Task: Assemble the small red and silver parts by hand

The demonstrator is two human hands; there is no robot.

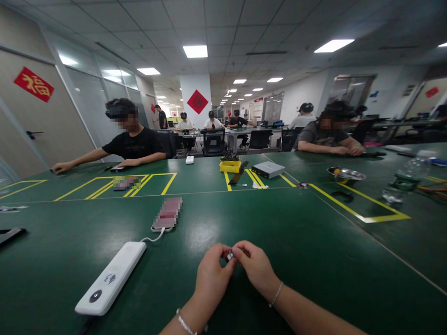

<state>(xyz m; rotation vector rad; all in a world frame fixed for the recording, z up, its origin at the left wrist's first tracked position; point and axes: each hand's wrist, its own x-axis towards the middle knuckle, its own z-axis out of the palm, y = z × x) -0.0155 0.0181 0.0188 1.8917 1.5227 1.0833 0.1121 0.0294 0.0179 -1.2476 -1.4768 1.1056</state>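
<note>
Close together over the green table (307, 267), my left hand (212, 270) and my right hand (257, 266) meet at their fingertips. Between them is a small shiny metallic piece (229, 255), too small and too covered by fingers to name. Both hands are closed, thumbs and forefingers pinching the piece from either side. Left of my hands lies a long white device (112, 279) with a round dark button. A white cable (154, 237) runs from it to a phone (167, 213) lying on the table.
Farther back sit a yellow tray (230, 166), a grey box (268, 169), a metal dish (346, 173) and a plastic bottle (405, 178). Yellow tape (386, 217) marks areas on the table. Two people sit across, at left (132, 141) and right (323, 134).
</note>
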